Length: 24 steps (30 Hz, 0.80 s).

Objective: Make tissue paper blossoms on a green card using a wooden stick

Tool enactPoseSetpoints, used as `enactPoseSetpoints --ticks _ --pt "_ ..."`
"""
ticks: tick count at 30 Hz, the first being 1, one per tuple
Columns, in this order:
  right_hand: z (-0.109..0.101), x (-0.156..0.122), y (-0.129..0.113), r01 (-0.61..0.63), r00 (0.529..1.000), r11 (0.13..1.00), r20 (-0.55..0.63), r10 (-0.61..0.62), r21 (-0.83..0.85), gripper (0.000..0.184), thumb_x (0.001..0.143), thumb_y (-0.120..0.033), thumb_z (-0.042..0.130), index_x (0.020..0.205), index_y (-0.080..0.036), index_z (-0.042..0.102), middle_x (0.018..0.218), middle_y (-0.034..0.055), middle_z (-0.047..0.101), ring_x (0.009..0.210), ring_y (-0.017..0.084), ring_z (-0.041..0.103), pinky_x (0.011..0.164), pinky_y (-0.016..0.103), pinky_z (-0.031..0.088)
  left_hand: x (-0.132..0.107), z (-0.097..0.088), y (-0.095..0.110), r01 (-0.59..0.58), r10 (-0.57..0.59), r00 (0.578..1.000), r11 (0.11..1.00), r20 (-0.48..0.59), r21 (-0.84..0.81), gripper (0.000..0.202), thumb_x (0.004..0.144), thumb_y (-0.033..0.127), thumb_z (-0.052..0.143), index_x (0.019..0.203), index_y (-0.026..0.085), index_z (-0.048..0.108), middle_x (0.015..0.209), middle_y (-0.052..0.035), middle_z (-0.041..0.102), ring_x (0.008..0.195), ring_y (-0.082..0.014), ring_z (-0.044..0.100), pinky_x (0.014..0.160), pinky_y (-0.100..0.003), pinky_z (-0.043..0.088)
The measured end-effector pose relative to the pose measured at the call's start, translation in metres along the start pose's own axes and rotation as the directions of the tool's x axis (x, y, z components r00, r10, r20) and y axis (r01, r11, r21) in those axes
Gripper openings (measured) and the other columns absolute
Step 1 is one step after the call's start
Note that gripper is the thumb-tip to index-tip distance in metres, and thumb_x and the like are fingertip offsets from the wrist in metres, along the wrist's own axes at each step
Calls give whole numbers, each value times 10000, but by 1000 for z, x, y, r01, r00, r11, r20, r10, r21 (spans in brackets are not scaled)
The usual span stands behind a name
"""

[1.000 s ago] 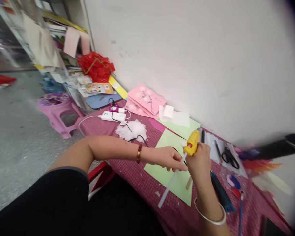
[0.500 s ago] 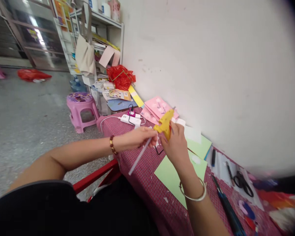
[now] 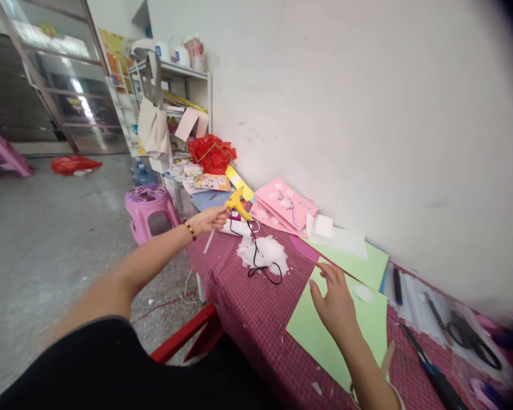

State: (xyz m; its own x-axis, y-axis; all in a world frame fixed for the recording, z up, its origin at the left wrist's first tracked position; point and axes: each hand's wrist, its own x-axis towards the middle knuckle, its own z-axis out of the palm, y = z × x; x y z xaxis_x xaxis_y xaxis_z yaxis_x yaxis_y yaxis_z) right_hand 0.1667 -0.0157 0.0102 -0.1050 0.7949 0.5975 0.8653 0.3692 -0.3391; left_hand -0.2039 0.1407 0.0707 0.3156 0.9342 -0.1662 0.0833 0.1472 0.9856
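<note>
My left hand (image 3: pixel 216 220) is closed around the back end of a yellow hot glue gun (image 3: pixel 238 204), held up near the far left end of the table. A clear glue stick (image 3: pixel 209 241) sticks out below that hand, and a black cord (image 3: pixel 255 245) hangs from the gun's handle and loops on the table. My right hand (image 3: pixel 332 291) hovers above or rests on a light green sheet (image 3: pixel 312 324), fingers apart and holding nothing; whether it touches the sheet I cannot tell. A small white oval piece (image 3: pixel 362 293) lies on the green sheet beside it.
White paper pieces (image 3: pixel 267 254) lie mid-table. Pink floral cards (image 3: pixel 286 202) lean by the wall. At the right are scissors (image 3: pixel 470 339) and a dark-handled cutting tool (image 3: pixel 438 376). A pink stool (image 3: pixel 147 212) stands left of the checked table (image 3: pixel 248 307).
The glue gun has moved left, away from my right hand, and is now in my left hand alone. My right hand has let go and opened over the green sheet. The view has shifted.
</note>
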Motion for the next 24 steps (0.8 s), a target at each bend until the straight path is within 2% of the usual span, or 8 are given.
enactPoseSetpoints --ticks 5,9,12,15,17,19,22,24 --pt "2 -27 37 -162 987 985 -1 162 -57 346 893 -299 473 1220 -189 507 1177 137 544 950 239 612 853 467 525 47 -15 -39 97 -100 995 978 9 182 370 952 440 386 662 214 346 462 103 184 364 -57 114 358 -180 154" --pt "4 -40 48 -253 966 965 29 255 -61 340 892 -327 464 1200 -196 527 1171 134 550 882 222 640 833 444 535 63 -34 -51 175 -153 984 925 -90 336 330 908 396 451 647 195 425 457 69 267 378 -75 212 400 -206 197" --pt "8 -47 51 -281 955 958 84 284 -52 339 885 -338 464 1183 -195 540 1167 135 556 879 223 650 809 430 544 65 -34 -51 148 -50 974 877 -221 457 277 851 363 541 659 176 473 521 24 385 487 -105 376 485 -215 270" --pt "8 -53 54 -273 953 961 123 275 -38 343 883 -351 460 1174 -194 546 1159 135 564 886 226 650 818 432 540 60 -16 -52 75 135 940 814 -313 576 219 811 357 589 728 163 529 690 -34 526 717 -157 504 610 -227 331" --pt "3 -57 55 -270 952 962 138 272 -32 344 880 -355 461 1173 -197 549 1162 137 570 891 230 649 823 437 537 57 1 -56 -27 279 926 723 -255 690 207 807 361 576 780 155 584 802 -62 589 812 -182 527 679 -244 355" --pt "-6 -62 58 -297 943 953 137 302 -58 324 873 -357 476 1159 -228 560 1175 133 581 893 243 650 811 458 534 56 18 -62 -128 327 937 649 -123 750 191 768 336 597 783 149 632 804 -59 611 790 -180 531 697 -256 367" --pt "-24 -74 70 -327 936 939 100 337 -106 288 861 -374 495 1115 -272 583 1153 124 601 893 265 644 816 493 519 60 33 -70 -178 242 970 684 10 708 184 666 277 669 801 152 678 731 -25 617 704 -155 524 661 -251 376" --pt "-37 -86 81 -328 938 939 79 336 -105 305 855 -389 489 1108 -250 586 1117 123 605 890 260 640 846 484 511 65 35 -73 -192 197 978 725 68 661 190 638 247 681 801 151 693 733 -15 638 695 -142 536 658 -241 389"
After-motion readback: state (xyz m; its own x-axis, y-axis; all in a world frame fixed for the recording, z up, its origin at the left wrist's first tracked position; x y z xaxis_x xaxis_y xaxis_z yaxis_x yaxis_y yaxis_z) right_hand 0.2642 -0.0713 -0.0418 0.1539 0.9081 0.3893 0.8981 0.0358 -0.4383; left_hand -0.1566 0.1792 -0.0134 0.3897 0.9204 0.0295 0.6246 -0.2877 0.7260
